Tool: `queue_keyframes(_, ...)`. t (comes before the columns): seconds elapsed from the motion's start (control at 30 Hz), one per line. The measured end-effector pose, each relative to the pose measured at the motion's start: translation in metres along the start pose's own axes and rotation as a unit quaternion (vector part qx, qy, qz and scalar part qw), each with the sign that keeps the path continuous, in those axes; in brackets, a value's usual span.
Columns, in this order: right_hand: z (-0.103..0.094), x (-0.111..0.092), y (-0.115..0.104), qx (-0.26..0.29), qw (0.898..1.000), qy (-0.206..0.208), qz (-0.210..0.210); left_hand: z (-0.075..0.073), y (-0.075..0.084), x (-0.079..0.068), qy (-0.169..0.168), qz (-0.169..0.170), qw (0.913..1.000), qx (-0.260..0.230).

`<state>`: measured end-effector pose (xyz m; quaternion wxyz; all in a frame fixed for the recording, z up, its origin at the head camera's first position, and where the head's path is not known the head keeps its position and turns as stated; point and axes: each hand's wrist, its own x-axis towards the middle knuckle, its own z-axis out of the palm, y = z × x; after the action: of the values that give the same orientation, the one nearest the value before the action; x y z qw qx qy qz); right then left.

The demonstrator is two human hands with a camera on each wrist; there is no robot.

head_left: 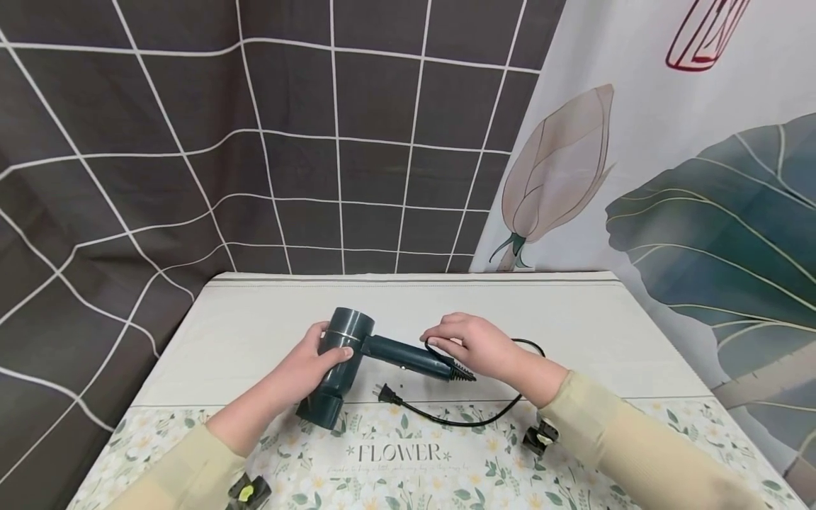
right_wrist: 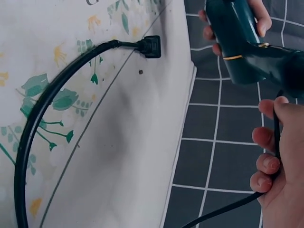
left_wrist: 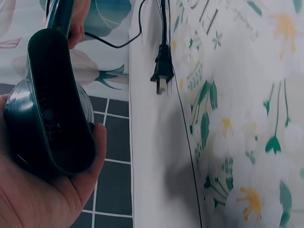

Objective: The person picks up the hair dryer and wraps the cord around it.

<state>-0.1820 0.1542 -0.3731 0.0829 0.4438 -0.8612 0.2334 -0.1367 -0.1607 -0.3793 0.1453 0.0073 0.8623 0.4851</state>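
Observation:
A dark green hair dryer (head_left: 408,356) is held above the table, its nozzle (left_wrist: 61,104) facing the left wrist camera. My left hand (head_left: 316,363) grips its barrel, thumb across the near side. At the handle's far end, my right hand (head_left: 470,342) pinches the black cord (right_wrist: 278,128) between thumb and fingertips, close to the ribbed strain relief (head_left: 462,372). From there the cord (head_left: 474,424) loops behind the right wrist and curves forward. Its two-prong plug (head_left: 387,394) points left, below the handle in the head view.
The table cover (head_left: 255,319) is white at the back and flower-printed in front, with the word FLOWER (head_left: 399,453). A dark gridded curtain (head_left: 382,170) hangs behind, and a white leaf-patterned curtain (head_left: 574,248) hangs at the right.

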Motion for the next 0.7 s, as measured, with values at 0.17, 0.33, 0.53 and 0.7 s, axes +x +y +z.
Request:
queue_keyframes(0.17, 0.002, -0.001, 0.003, 0.054, 0.998, -0.002, 0.029, 0.004, 0.003, -0.001, 0.002, -0.01, 0.9997, -0.022)
queue_keyframes(0.33, 0.007, -0.001, 0.005, 0.087, 0.996, 0.016, 0.011, 0.006, 0.006, -0.002, 0.011, -0.017, 0.9989, -0.043)
queue_keyframes(0.53, 0.013, -0.001, 0.003, 0.067, 0.997, 0.033, 0.004, 0.011, 0.012, -0.003, 0.022, -0.027, 0.9966, -0.075)
queue_keyframes(0.7, 0.016, -0.002, 0.001, 0.083, 0.992, 0.021, 0.095, 0.014, 0.016, -0.004, 0.04, -0.031, 0.9944, -0.093)
